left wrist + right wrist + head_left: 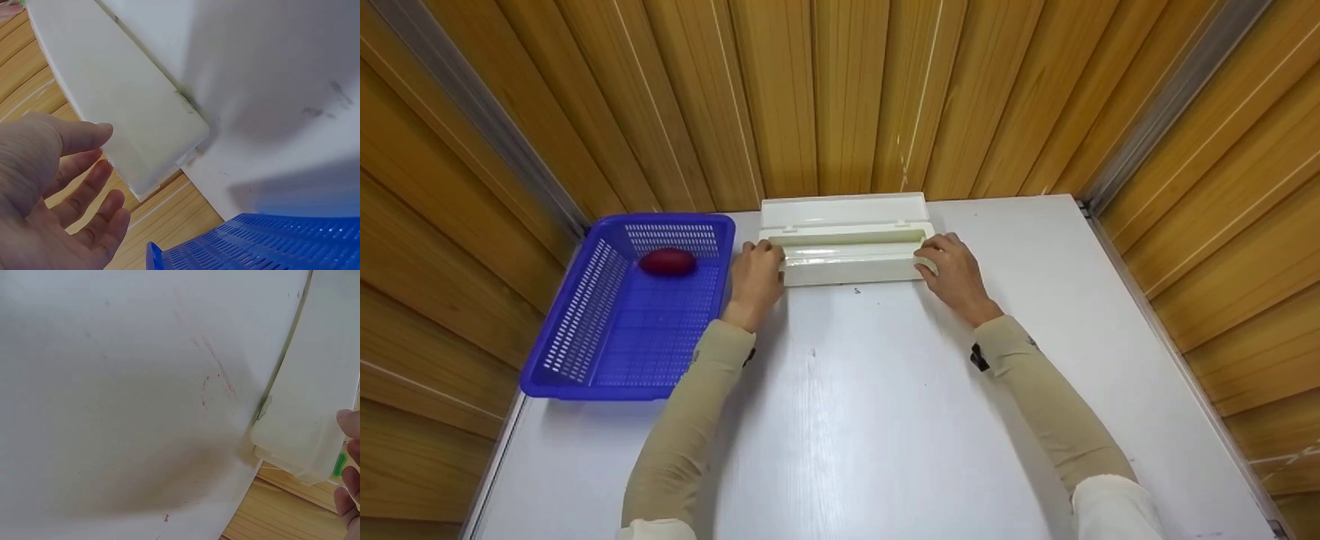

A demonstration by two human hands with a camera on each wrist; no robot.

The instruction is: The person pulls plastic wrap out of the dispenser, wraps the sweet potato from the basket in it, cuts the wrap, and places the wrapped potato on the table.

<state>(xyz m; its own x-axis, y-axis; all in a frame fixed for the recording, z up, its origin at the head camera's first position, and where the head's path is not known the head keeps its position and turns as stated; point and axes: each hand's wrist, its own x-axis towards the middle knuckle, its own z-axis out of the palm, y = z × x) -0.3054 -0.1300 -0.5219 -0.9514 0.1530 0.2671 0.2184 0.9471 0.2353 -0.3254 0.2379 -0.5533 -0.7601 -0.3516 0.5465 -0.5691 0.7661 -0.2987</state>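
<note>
Your left hand [755,279] sits at the nine o'clock end of the long white box [847,251], and your right hand [955,271] at its three o'clock end, so the box lies between them at the far middle of the white table [885,420], close to the wooden wall [840,97]. The box is open, its lid [844,211] laid back flat toward twelve o'clock, and a pale glossy strip shows along the tray. From the left wrist view your left fingers [90,191] are spread and fairly straight, just beside the box end [163,157], gripping nothing there. In the head view the same hand looks to be touching the box corner, though I cannot tell for sure whether there is contact. Your right fingers [351,455] appear only at the frame edge in the right wrist view, lying against the box end [304,439]; in the head view they curve loosely over that end, resting rather than clamping, as far as that view lets me judge. At nine o'clock from the box stands a blue perforated basket [585,315], just beside your left hand, and a dark red rounded object [667,262] lies in its far part.
</note>
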